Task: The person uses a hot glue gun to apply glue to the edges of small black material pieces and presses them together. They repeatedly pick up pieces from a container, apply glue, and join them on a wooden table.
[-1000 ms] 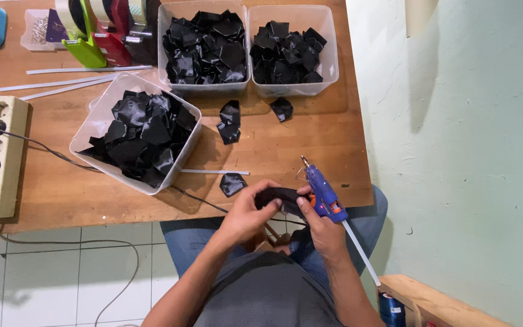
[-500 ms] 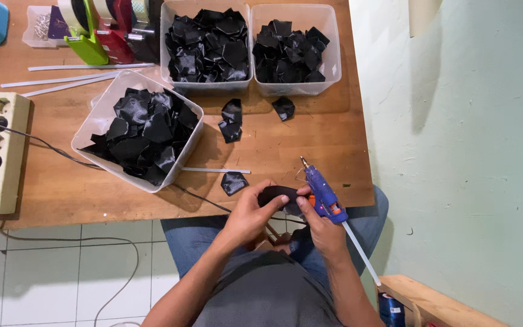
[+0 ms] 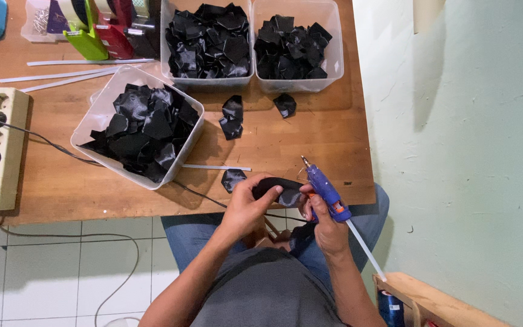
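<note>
Gluing step, we judge: our left hand (image 3: 246, 209) pinches the black fabric piece (image 3: 278, 189) at the surface (image 3: 310, 136) edge; our right hand (image 3: 324, 221) grips the blue glue gun (image 3: 328, 191). Next calls for steady pressing.

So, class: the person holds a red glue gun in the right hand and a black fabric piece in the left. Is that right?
Not quite. The head view shows the glue gun in the right hand is blue, not red. The left hand does hold a black fabric piece.
</note>
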